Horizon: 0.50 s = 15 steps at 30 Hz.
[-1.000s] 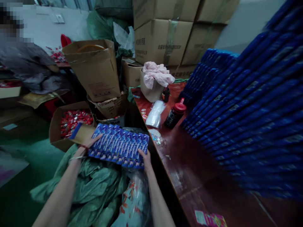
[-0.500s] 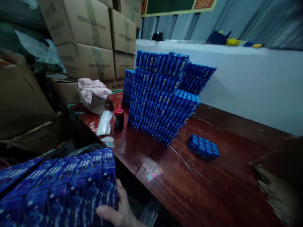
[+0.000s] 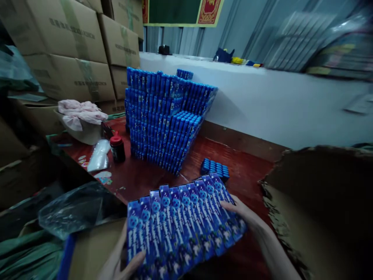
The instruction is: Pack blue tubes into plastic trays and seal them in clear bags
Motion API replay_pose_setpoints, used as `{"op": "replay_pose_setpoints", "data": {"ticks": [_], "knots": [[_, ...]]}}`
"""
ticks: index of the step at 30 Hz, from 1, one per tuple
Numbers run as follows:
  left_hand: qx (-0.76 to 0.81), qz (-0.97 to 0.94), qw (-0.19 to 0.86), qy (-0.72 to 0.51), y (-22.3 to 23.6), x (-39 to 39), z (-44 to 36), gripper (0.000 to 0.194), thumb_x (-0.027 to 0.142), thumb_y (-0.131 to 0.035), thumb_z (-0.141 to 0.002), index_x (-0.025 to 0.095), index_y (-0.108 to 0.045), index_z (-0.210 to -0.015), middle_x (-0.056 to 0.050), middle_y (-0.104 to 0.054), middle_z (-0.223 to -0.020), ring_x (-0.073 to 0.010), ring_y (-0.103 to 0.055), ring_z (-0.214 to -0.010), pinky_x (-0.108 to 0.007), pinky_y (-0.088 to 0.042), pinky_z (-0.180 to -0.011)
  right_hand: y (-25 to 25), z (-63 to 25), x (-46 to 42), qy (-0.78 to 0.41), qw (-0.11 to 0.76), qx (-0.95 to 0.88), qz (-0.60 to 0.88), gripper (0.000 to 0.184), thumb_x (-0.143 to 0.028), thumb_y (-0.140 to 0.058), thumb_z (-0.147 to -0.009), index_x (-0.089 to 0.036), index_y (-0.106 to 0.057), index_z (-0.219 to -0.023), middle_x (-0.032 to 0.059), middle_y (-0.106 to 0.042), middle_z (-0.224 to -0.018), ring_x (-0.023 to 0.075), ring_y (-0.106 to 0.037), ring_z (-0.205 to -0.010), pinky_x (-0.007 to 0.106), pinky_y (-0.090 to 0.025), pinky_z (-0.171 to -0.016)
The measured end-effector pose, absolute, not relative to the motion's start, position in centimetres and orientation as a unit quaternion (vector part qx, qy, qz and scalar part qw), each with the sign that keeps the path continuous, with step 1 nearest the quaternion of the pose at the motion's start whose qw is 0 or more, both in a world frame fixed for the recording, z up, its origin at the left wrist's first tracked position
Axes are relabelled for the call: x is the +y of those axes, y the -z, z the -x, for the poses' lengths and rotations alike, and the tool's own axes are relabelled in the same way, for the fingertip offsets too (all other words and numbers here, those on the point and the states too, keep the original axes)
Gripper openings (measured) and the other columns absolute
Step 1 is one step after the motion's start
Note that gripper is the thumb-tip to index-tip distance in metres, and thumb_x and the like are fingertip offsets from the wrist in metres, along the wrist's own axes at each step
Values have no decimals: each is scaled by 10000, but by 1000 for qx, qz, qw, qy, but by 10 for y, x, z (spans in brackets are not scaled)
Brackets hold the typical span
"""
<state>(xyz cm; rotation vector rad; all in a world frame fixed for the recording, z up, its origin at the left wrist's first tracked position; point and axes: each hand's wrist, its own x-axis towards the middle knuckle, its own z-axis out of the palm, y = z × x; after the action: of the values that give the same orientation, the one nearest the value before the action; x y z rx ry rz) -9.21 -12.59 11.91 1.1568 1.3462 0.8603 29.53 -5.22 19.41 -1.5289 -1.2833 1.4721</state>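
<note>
Both hands carry a flat row of several long blue boxes (image 3: 182, 221) just above the near edge of the red-brown table (image 3: 247, 175). My left hand (image 3: 122, 262) grips the row's near left end, thumb on top. My right hand (image 3: 243, 214) clasps the far right end with fingers along its side. Behind it a tall stepped stack of the same blue boxes (image 3: 163, 116) stands on the table. A small low bundle of blue boxes (image 3: 215, 169) lies just beyond the held row.
A dark bottle with a red cap (image 3: 117, 147), a clear plastic bag (image 3: 99, 155) and a bowl with pink cloth (image 3: 80, 120) stand at the table's left. Cardboard cartons (image 3: 67, 46) are piled behind. A torn open carton (image 3: 320, 202) fills the right side.
My view has swung right, from the floor sacks to the table. The row of blue boxes has come up and over the table's near edge, still held at both ends.
</note>
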Motion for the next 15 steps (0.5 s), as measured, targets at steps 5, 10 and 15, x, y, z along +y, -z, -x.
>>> {"op": "replay_pose_setpoints", "data": {"ticks": [5, 10, 15], "knots": [[510, -474, 625, -352, -121, -110, 62, 1093, 576, -606, -747, 166, 113, -1460, -124, -179, -1522, -277, -272, -1369, -429, -214, -1136, -164, -321, 13, -549, 240, -502, 624, 594, -546, -731, -584, -152, -645, -1019, 71, -700, -939, 250, -639, -870, 374, -511, -788], [505, -419, 651, -382, -125, -106, 42, 1200, 583, -649, -707, 219, 250, -1414, -132, -165, -1526, -278, -349, -1334, -424, -309, -1096, -148, -311, 94, -408, 289, -597, 627, 475, -634, -676, -571, -180, -682, -712, 41, -697, -733, 210, -617, -681, 330, -506, -667], [573, -440, 581, -374, -111, -109, 29, 1323, 554, -753, -588, 257, 232, -1420, -120, -137, -1536, -321, -356, -1324, -469, -281, -1105, -136, -331, 136, -232, 420, -572, 665, 735, -719, -222, -804, -124, -645, -890, 110, -675, -786, 214, -623, -704, 331, -503, -637]]}}
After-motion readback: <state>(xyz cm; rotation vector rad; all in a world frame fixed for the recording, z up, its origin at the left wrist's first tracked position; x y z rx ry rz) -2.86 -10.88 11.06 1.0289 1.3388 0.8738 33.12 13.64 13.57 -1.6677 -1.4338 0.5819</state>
